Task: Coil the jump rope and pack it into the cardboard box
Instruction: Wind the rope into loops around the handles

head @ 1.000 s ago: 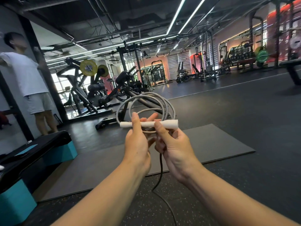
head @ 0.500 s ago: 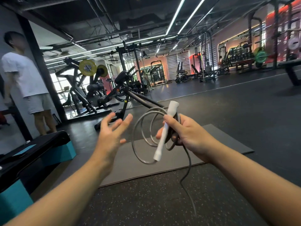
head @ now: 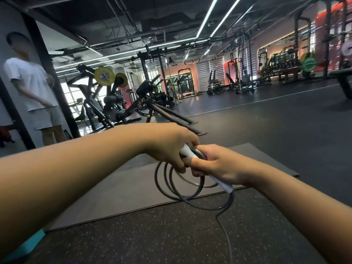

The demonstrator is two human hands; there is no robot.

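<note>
The jump rope (head: pixel 172 184) hangs in several dark grey loops below my hands, with a loose tail trailing down to the floor. Its white handle (head: pixel 222 183) runs diagonally between my two hands. My left hand (head: pixel 171 147) is shut on the upper end of the handle and the coil. My right hand (head: pixel 219 164) is shut on the handle's middle, with its lower end sticking out below my palm. No cardboard box is in view.
A grey exercise mat (head: pixel 122 189) lies on the speckled rubber floor beneath my hands. A teal step platform corner (head: pixel 28 244) shows at bottom left. A person in white shirt (head: pixel 32 88) stands at the left. Weight machines (head: pixel 114 103) stand behind.
My left hand, open and apart half a second ago, has come across and closed on the handle and coil. The handle has tilted and the loops now hang lower.
</note>
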